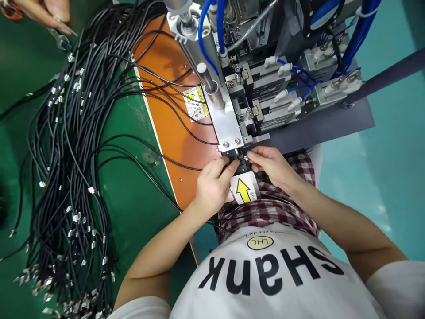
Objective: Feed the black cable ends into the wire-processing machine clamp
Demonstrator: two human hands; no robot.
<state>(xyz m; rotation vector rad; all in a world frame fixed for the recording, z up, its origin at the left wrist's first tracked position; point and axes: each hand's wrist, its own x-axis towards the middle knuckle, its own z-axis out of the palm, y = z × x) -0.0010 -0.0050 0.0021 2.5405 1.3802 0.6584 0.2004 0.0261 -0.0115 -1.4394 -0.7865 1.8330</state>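
Note:
My left hand (214, 184) is closed at the near end of a machine, fingertips pressed down on a small black fixture (243, 168). A black cable (166, 158) runs from the left and disappears under this hand. Opposite it, my right hand (274, 166) pinches a small metal-tipped cable end (245, 157) between thumb and forefinger, right at the fixture. The fingers partly cover the cable end. Just below the fixture is a white label with a yellow arrow (243, 190). Several more cables lead under the machine's metal plate (227, 126).
A large bundle of black cables with silver ends (66, 199) spreads over the green table (133, 190). Pneumatic cylinders (275, 77) with blue hoses stand behind the fixture. An orange board (179, 150) lies under the machine. At the top left another person's hand (49, 13) holds something thin.

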